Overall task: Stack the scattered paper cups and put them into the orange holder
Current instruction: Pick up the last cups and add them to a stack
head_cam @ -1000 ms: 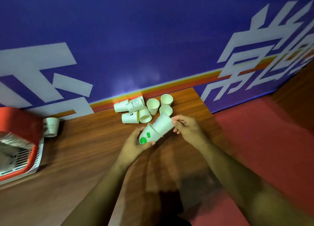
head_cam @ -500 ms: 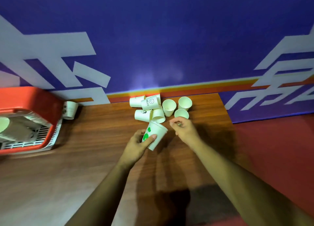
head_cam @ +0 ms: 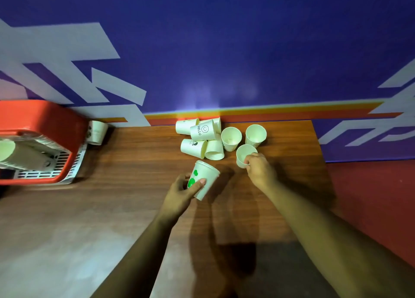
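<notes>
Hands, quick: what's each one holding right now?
Left hand: closed, gripping the green-printed cup.
Right hand: closed, fingers pinching the rim of the nearest upright cup.

Both bare arms reach forward from the bottom edge. The left hand (head_cam: 180, 191) is curled round a paper cup with green spots (head_cam: 205, 180). Its thumb lies across the front, and it holds the cup tilted. The right hand (head_cam: 261, 169) is a bit farther out, back of the hand up. Its fingers pinch the rim of a plain paper cup (head_cam: 243, 154). The two hands are apart.
</notes>
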